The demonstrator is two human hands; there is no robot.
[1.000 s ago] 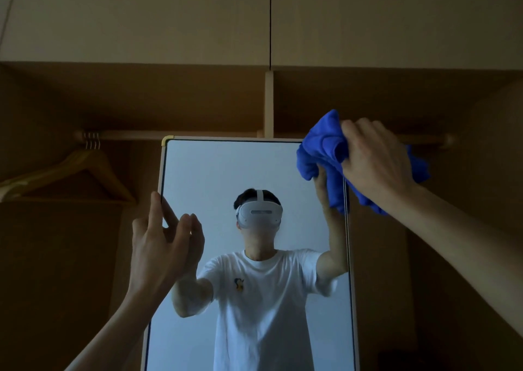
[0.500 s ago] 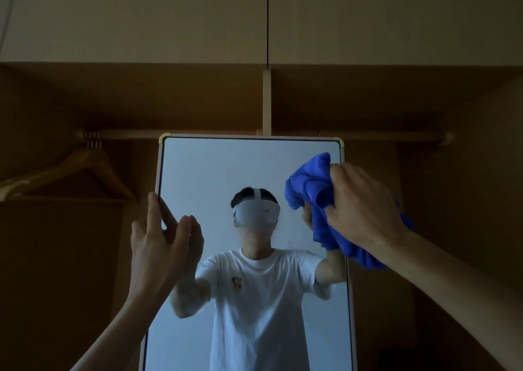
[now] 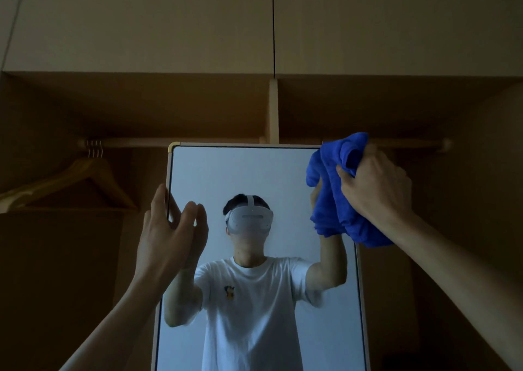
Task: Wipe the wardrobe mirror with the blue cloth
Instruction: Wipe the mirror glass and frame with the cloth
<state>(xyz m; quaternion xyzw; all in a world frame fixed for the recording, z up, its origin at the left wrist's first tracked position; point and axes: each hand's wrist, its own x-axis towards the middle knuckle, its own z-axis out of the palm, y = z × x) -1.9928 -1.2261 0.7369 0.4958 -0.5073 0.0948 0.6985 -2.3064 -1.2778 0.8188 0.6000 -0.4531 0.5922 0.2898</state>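
Head view. A tall rectangular wardrobe mirror [image 3: 254, 178] with a pale frame and a brass-coloured corner stands below a wooden clothes rail [image 3: 198, 142]. The small emblem on the reflected white T-shirt [image 3: 249, 308] is too small to read. The right hand [image 3: 376, 184] clutches a bunched bright-blue cloth [image 3: 334, 189], fingers curled round its folds, against the mirror's upper right corner. The left hand [image 3: 167, 237] is released, with fingers loosely spread and thumb along the left frame edge, well apart from the cloth; contact with the glass cannot be told. Wooden hangers [image 3: 70, 181] hang at left.
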